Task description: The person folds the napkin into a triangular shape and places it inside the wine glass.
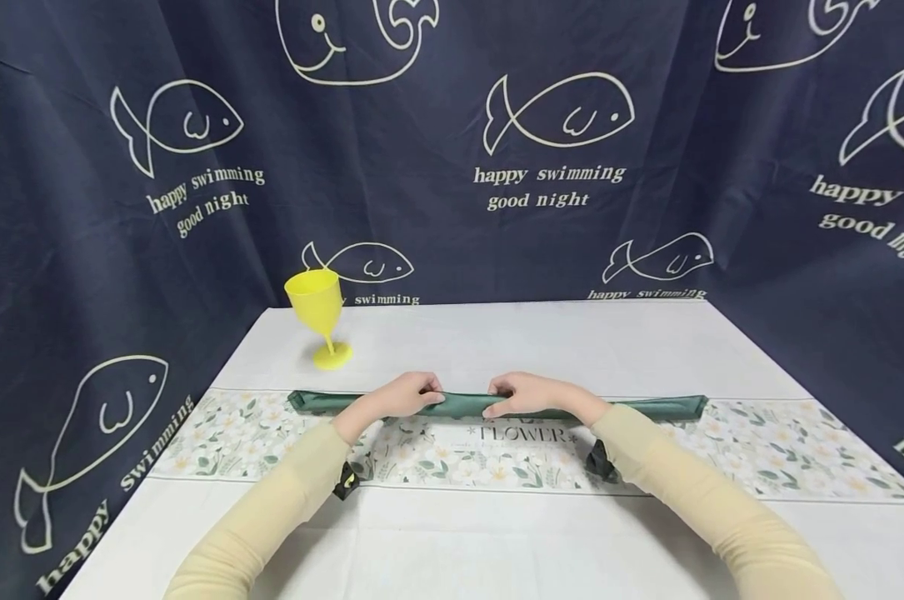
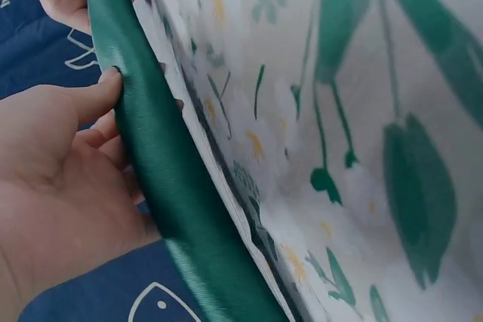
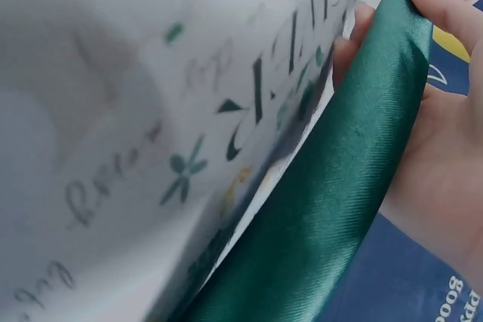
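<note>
A long strip of shiny dark green cloth (image 1: 464, 406), rolled or folded narrow, lies left to right across the flowered band of the table. Near its middle my left hand (image 1: 405, 395) pinches it, thumb on the near side and fingers behind. A short way to the right, my right hand (image 1: 530, 395) pinches the same cloth in a like manner. The left wrist view shows the thumb of the left hand (image 2: 72, 164) pressed on the green cloth (image 2: 162, 156). In the right wrist view, the right hand (image 3: 445, 141) has fingers on both sides of the cloth (image 3: 339, 179).
A yellow goblet (image 1: 318, 308) stands upright at the back left of the white table (image 1: 511, 342). The floral printed band (image 1: 452, 458) runs across the tabletop. Dark blue curtains (image 1: 437, 150) with fish drawings hang behind and at both sides.
</note>
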